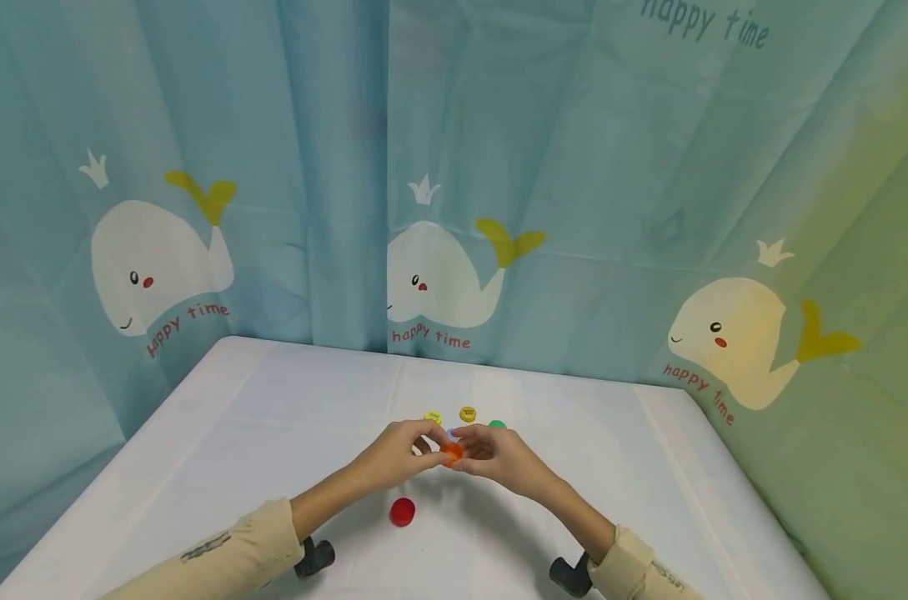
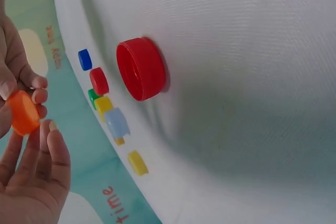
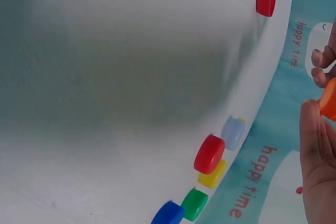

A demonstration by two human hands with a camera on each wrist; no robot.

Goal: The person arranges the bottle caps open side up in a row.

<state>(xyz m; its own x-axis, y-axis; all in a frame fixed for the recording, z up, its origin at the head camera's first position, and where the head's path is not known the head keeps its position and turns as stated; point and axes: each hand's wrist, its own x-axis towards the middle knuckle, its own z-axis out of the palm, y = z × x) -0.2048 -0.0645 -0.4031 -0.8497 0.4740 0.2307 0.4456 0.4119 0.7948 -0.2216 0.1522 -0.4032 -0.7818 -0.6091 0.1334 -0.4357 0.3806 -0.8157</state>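
Head view: left hand (image 1: 393, 454) and right hand (image 1: 509, 461) together pinch the round orange plastic cap (image 1: 452, 454) above the white table (image 1: 311, 408). I judge handling unfinished: cap not yet set down; near round red plastic cap (image 1: 403, 512), round green plastic cap (image 3: 195, 204) lie untouched.

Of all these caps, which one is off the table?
The orange cap, held up between the left hand and the right hand; the other visible caps rest on the white table.

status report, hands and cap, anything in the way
Left hand and right hand gripping orange cap. Cap held above table. Other caps lie below, none visibly blocking.
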